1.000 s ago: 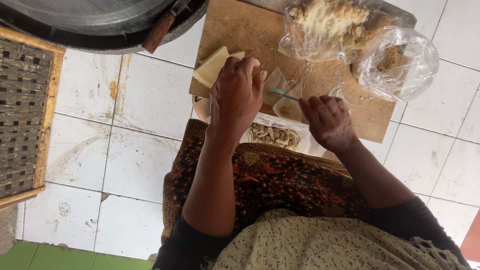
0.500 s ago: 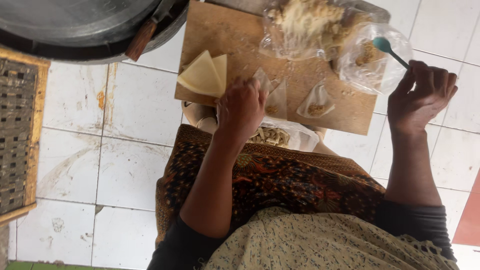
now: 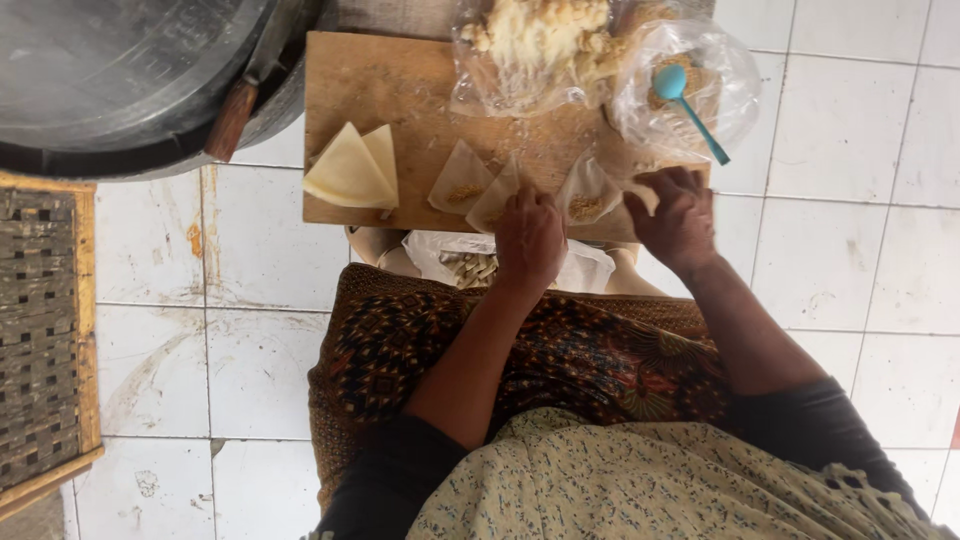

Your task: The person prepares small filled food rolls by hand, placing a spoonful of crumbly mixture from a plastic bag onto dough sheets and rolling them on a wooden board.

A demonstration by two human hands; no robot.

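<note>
A wooden board point(image 3: 400, 90) lies across my knees. On it sit three pale triangular wrappers with a dab of brown filling each: one at the left point(image 3: 458, 180), one in the middle point(image 3: 495, 203), one at the right point(image 3: 585, 195). My left hand point(image 3: 530, 240) pinches the near edge of the middle wrapper. My right hand point(image 3: 680, 215) rests with fingers apart on the board's near right edge, beside the right wrapper. A teal spoon point(image 3: 690, 105) lies in a clear bag of brown filling point(image 3: 725, 85), apart from both hands.
A stack of unfilled wrappers point(image 3: 350, 170) lies at the board's left. A bag of pale crumbly filling point(image 3: 530, 45) sits at the far edge. A large metal pan point(image 3: 110, 80) with a wooden-handled tool point(image 3: 235, 115) stands far left; a woven tray point(image 3: 40, 330) lies on the white tiles.
My right hand held the teal spoon up at the right; the spoon now lies in the bag and the hand has come down to the board. My left hand stayed on the wrappers.
</note>
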